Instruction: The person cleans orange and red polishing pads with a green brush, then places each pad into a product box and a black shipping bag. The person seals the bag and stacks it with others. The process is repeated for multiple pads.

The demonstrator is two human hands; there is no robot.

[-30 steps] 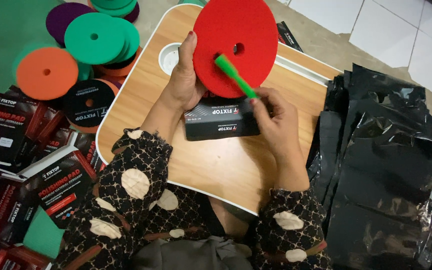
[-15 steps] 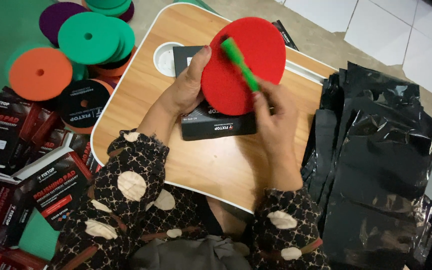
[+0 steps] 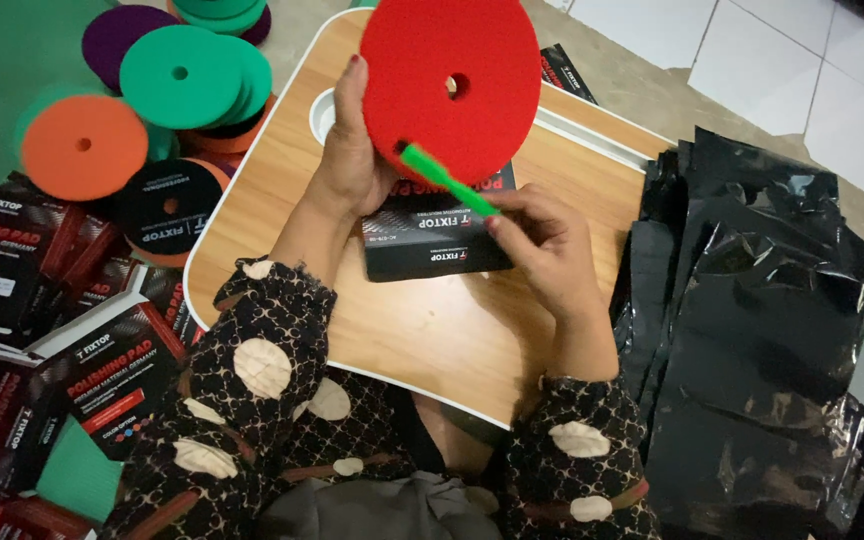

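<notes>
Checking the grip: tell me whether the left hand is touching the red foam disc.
Touching. The head view shows the left hand pressed against the left edge of the red foam disc, holding it up above the wooden tray table, with no gap between them.

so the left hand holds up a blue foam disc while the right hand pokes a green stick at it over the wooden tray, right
Not quite: the foam disc is red, not blue, as the head view shows. The left hand does hold it up, and the right hand pokes the green stick at it over the wooden tray.

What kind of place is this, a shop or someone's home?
Probably a home packing spot on the floor: a low wooden lap table, stacks of coloured foam discs, printed boxes and a pile of black bags.
</notes>
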